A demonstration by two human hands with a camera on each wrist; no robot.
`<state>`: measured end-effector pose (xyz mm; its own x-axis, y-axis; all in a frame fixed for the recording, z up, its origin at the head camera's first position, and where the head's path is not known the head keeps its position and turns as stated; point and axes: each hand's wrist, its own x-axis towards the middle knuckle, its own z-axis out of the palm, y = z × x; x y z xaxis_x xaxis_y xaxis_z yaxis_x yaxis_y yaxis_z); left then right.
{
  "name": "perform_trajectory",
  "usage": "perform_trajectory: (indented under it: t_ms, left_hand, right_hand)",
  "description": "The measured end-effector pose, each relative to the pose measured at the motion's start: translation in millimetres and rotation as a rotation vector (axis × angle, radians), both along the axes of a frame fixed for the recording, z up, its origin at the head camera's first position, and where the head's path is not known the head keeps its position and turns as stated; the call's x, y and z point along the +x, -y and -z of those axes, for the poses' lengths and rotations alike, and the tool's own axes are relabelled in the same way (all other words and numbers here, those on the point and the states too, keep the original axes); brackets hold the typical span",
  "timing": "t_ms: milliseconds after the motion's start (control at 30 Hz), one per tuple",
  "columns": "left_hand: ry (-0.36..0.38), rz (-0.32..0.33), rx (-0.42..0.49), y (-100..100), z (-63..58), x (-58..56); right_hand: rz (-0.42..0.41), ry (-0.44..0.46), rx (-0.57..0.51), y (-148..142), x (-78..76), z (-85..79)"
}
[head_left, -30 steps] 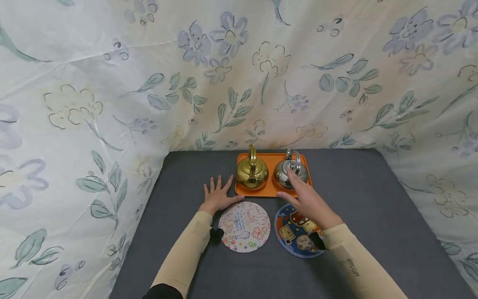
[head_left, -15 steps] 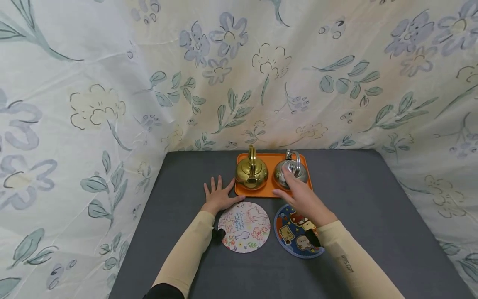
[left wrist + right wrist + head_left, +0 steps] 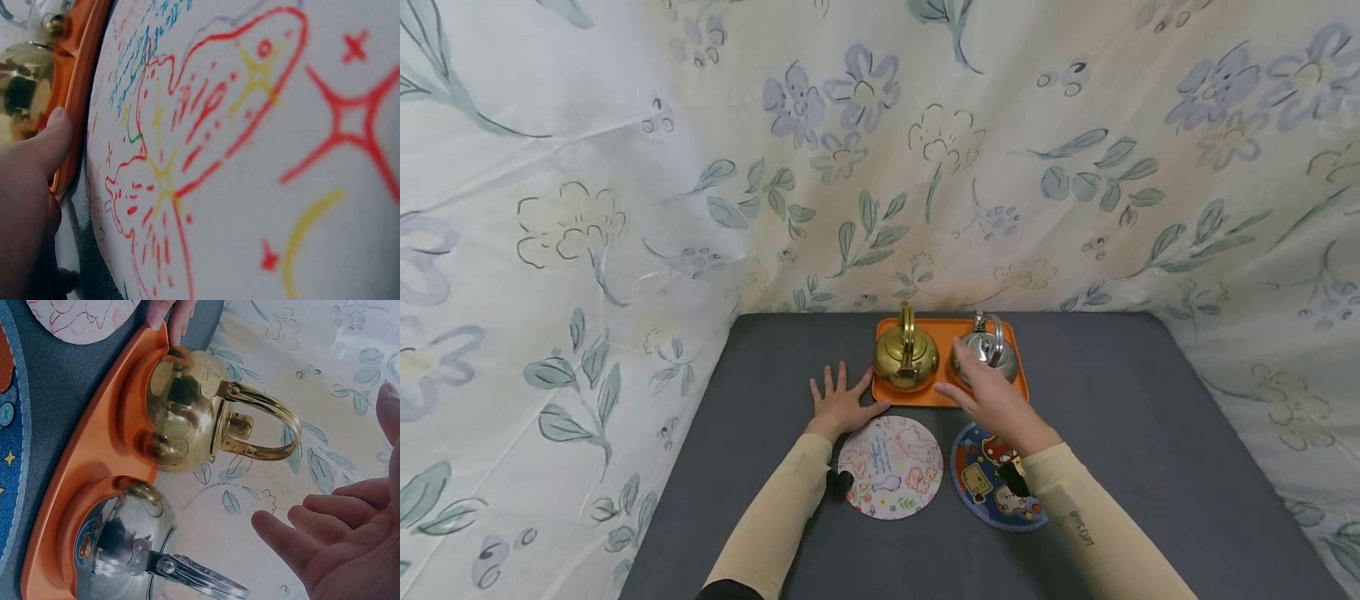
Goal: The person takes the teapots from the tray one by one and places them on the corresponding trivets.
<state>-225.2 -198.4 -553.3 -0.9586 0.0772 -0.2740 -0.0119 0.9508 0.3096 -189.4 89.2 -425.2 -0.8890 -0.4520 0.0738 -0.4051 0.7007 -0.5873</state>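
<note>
A gold kettle (image 3: 906,358) and a silver kettle (image 3: 988,350) stand side by side on an orange tray (image 3: 943,396). My left hand (image 3: 838,408) lies with spread fingers at the tray's near left corner. In the left wrist view its thumb (image 3: 53,134) is against the tray's rim. My right hand (image 3: 1000,408) hovers over the tray's front edge, before the silver kettle, part of which it hides. Seen from the right wrist, the right fingers (image 3: 325,528) are extended, with nothing held, apart from the gold kettle's handle (image 3: 281,419).
A pink-and-white round mat (image 3: 891,467) lies in front of the gold kettle. Beside it is a blue cartoon-print round mat (image 3: 985,492), partly under my right forearm. The dark grey table (image 3: 1112,400) meets a flower-patterned cloth (image 3: 940,225) at the back.
My right hand has drifted left from the silver kettle towards the gap between the kettles. My left hand stays at the tray's corner. The head view has tilted up slightly.
</note>
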Motion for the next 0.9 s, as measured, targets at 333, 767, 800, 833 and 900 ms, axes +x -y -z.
perform_trajectory:
  t_ms: [333, 767, 800, 833, 900]
  left_hand:
    - [0.007, 0.0, 0.029, 1.9, 1.0, 3.1]
    - [0.018, -0.012, 0.031, 1.5, 1.2, -4.6]
    - [0.02, -0.013, 0.034, 1.3, 1.4, -4.8]
    - [0.023, -0.013, 0.036, 1.3, 1.4, -4.8]
    - [0.03, -0.011, 0.039, 1.4, 1.0, -4.8]
  right_hand:
    - [0.0, -0.024, 0.001, 9.1, -4.1, 7.4]
    - [0.001, -0.017, -0.001, 20.6, -21.1, 6.9]
    - [0.001, -0.013, -0.004, 21.4, -22.1, 7.5]
    - [-0.001, -0.011, -0.005, 22.3, -23.2, 8.5]
    - [-0.009, -0.005, -0.009, 24.4, -25.6, 10.7]
